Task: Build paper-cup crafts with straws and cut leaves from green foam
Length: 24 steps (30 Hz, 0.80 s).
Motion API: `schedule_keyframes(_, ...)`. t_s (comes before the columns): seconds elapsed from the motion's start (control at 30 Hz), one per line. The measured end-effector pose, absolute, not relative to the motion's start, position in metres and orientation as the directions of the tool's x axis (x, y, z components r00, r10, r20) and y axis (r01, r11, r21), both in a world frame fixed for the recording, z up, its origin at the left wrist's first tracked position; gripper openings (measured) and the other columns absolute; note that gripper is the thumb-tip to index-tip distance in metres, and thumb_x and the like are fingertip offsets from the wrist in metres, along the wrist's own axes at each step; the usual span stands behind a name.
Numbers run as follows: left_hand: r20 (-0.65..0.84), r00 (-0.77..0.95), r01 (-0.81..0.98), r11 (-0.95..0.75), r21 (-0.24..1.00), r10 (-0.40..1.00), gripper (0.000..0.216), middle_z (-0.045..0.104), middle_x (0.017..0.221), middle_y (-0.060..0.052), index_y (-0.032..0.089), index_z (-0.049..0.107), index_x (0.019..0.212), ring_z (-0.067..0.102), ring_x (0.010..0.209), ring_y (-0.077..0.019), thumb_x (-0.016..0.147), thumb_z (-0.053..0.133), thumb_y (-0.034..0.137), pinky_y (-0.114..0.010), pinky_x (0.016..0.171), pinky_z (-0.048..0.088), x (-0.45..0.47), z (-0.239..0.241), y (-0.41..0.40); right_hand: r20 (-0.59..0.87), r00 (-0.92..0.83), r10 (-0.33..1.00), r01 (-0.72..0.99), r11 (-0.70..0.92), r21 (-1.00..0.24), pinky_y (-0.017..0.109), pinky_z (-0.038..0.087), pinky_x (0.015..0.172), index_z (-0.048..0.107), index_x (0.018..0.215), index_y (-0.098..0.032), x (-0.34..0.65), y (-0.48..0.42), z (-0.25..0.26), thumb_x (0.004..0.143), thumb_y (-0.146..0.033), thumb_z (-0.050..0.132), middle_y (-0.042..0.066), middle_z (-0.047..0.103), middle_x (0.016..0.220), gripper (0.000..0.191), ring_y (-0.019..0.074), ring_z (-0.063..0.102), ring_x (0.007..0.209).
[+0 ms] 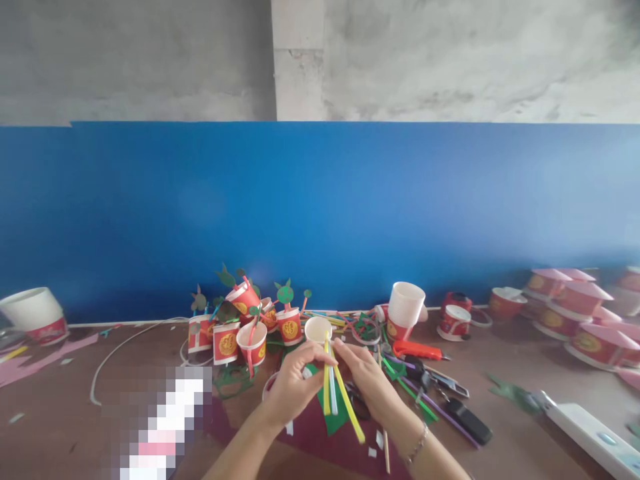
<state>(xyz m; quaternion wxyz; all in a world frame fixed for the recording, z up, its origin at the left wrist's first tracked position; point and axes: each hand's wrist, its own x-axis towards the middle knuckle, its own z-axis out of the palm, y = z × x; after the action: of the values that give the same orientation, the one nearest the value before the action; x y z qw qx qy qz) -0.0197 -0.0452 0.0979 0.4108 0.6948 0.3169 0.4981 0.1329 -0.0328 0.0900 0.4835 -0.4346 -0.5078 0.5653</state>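
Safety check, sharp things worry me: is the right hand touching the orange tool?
Apart. The head view shows a gap between the right hand and the orange tool, with green scraps in between.

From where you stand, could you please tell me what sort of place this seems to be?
Probably a craft workspace: the table holds red cups, green cutouts and pink paper, with yellow strips between left hand and right hand.
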Motion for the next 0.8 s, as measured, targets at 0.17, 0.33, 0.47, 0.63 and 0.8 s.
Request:
schedule_keyframes(0.17,0.379,0.089,0.05,-0.385,0.922,0.921,0.014,0.068,0.084,-0.005,0.018,0.072,0.085,0.062,0.081,-0.0191,0.075,0.066,0.025,-0.028,0.077,0.048,-0.018,0.092,-0.039,0.492,-0.151,0.858,0.334,0.512,-0.791,0.027,0.047,0.065,0.056,0.114,-0.02,0.136,-0.037,0.089,0.081,-0.023,0.054,0.005,0.064,0.088,0.033,0.0181,0.059,0.076)
schedule_keyframes(0.33,0.377,0.012,0.031,-0.377,0.926,0.926,0.016,0.072,0.086,-0.007,0.017,0.074,0.086,0.066,0.08,-0.0212,0.074,0.066,0.024,-0.029,0.074,0.052,-0.016,0.079,-0.034,0.66,-0.271,0.701,0.419,0.703,-0.575,0.031,0.048,0.077,0.055,0.11,-0.023,0.136,-0.041,0.087,0.075,-0.007,0.052,0.006,0.062,0.099,0.039,0.0208,0.057,0.091)
schedule_keyframes(0.47,0.57,-0.031,0.154,-0.559,0.815,0.821,0.018,0.072,0.093,-0.007,0.021,0.073,0.095,0.067,0.086,-0.0206,0.08,0.063,0.022,-0.03,0.078,0.054,-0.017,0.074,-0.035,0.688,-0.27,0.673,0.409,0.727,-0.551,0.034,0.045,0.084,0.055,0.112,-0.023,0.138,-0.041,0.085,0.079,-0.011,0.053,0.007,0.062,0.102,0.036,0.0214,0.056,0.093)
schedule_keyframes(0.63,0.788,0.029,0.289,-0.76,0.582,0.615,0.024,0.072,0.097,-0.007,0.024,0.07,0.104,0.067,0.089,-0.0194,0.084,0.058,0.017,-0.031,0.081,0.054,-0.019,0.075,-0.04,0.672,-0.173,0.72,0.305,0.688,-0.658,0.034,0.043,0.086,0.061,0.1,-0.022,0.135,-0.043,0.088,0.087,-0.022,0.05,0.007,0.064,0.097,0.017,0.0215,0.057,0.092)
schedule_keyframes(0.8,0.727,0.023,0.19,-0.716,0.671,0.687,0.023,0.072,0.098,-0.007,0.023,0.07,0.102,0.068,0.089,-0.0207,0.082,0.062,0.018,-0.031,0.079,0.056,-0.018,0.075,-0.042,0.322,0.001,0.947,-0.18,0.317,-0.931,0.029,0.045,0.079,0.061,0.084,-0.021,0.129,-0.045,0.094,0.086,-0.034,0.052,0.004,0.065,0.09,0.016,0.0195,0.059,0.088)
